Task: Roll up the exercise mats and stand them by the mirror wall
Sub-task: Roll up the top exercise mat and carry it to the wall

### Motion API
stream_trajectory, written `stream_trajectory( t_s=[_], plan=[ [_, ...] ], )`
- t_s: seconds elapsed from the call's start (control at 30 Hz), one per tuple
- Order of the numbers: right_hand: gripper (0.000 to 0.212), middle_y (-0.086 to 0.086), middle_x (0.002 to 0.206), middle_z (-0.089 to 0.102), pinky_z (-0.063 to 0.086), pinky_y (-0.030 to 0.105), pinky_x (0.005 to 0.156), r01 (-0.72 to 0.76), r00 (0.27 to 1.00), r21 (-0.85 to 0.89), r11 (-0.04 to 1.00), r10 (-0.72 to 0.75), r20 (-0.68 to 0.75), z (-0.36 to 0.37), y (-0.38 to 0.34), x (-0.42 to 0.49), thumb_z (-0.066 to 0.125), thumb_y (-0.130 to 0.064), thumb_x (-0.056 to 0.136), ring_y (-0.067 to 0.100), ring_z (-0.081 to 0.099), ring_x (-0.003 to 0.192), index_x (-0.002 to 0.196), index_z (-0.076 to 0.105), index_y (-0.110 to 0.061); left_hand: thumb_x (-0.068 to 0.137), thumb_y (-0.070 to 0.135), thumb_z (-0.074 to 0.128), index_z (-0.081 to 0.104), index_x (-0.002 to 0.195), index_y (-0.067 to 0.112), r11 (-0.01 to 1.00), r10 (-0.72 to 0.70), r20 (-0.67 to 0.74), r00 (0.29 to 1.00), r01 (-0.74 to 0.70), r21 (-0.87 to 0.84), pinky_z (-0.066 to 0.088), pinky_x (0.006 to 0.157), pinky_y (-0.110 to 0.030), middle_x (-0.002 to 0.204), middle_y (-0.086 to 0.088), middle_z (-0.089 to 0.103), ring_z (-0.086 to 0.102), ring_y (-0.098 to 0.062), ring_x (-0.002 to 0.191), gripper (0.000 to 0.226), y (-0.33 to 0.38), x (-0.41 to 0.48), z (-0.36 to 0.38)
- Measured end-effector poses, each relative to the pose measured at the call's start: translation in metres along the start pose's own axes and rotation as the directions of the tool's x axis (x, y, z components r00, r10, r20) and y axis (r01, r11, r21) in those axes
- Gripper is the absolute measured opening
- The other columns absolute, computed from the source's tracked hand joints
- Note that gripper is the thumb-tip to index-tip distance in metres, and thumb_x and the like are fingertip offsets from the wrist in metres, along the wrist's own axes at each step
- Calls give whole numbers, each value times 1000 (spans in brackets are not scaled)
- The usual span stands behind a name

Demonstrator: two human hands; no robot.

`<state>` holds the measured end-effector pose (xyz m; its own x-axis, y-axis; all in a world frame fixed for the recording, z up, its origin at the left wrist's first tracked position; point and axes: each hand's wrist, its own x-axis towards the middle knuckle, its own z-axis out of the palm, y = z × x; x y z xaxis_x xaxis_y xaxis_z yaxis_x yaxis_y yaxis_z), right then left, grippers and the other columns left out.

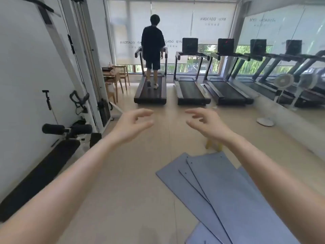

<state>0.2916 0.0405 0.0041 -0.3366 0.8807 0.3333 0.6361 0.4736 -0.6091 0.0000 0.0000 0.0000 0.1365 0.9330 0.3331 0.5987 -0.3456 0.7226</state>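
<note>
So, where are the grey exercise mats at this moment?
The grey exercise mats lie flat, overlapping, on the floor at the head view's lower right, under the right forearm, left of the mirror wall, a yellow object just beyond them.

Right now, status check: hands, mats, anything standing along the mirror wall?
Left hand and right hand open, raised, holding nothing. Grey mats flat on floor, overlapping, unrolled. Standing fan and yellow object by mirror wall.

A gym: row of treadmills [191, 88] across top centre, w/ a person [152, 48] walking on the leftmost. Weight bench [52, 155] lower left, mirror wall [284, 32] upper right, "AVOCADO GYM" lettering [212, 19] on window blinds.
</note>
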Motion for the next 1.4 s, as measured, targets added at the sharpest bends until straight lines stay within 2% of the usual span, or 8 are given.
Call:
stream_trajectory(
  t_s=[0.13,0.27,0.47,0.67,0.87,1.0,1.17,1.4],
  plan=[
    [33,-9,117,71,55,30,91,-187,974,18,982,183,136,64,34,-56,65,-33,98,2,65,101,129,69,-23,90,31,78,74,121,25,981,-179,117,977,186,-52,48,97,-25,115,11,74,66,-7,111,31,-71,-55,59],
    [32,-5,110,74,53,30,94,-365,886,-51,929,364,288,132,68,-101,65,-32,99,7,67,99,128,70,-18,70,59,71,74,100,42,914,-346,270,899,388,-121,55,96,-37,102,16,77,70,-8,101,34,-140,-108,112],
    [21,13,108,75,53,24,81,-709,689,197,677,606,399,219,96,-150,65,-20,100,18,70,89,118,72,-13,93,20,75,75,101,28,784,-469,432,770,589,-198,50,98,-26,105,7,77,70,-7,102,12,-198,-167,162],
    [17,7,103,76,56,26,80,-814,542,105,572,680,493,280,131,-157,66,-22,97,23,73,92,112,74,-16,95,21,71,78,108,21,647,-585,526,618,746,-157,45,87,-12,108,8,76,68,-4,105,15,-242,-185,188],
    [20,8,105,75,48,15,67,-861,454,71,503,700,551,335,189,-96,64,-22,98,23,73,97,114,73,-15,96,23,69,78,99,26,583,-653,564,505,811,-51,47,75,-17,90,12,73,67,-8,91,10,-306,-112,204],
    [15,7,103,75,53,27,84,-892,405,77,446,709,578,357,228,-33,64,-23,97,24,72,97,109,73,-21,97,23,67,78,103,24,588,-665,589,459,808,33,47,78,-21,90,10,71,66,-16,94,13,-348,-37,204],
    [15,-1,97,72,46,20,70,-882,410,67,466,691,596,371,270,68,68,-25,96,21,71,92,109,73,-22,97,28,67,78,106,27,578,-687,550,475,816,18,47,83,-22,99,6,73,67,-18,104,14,-396,67,190],
    [16,1,96,74,50,23,73,-861,434,35,507,700,567,406,313,230,68,-26,96,21,72,92,111,72,-20,98,19,67,77,106,25,534,-691,502,520,835,-131,49,90,-23,105,2,76,69,-14,103,14,-479,188,168]
  ],
)
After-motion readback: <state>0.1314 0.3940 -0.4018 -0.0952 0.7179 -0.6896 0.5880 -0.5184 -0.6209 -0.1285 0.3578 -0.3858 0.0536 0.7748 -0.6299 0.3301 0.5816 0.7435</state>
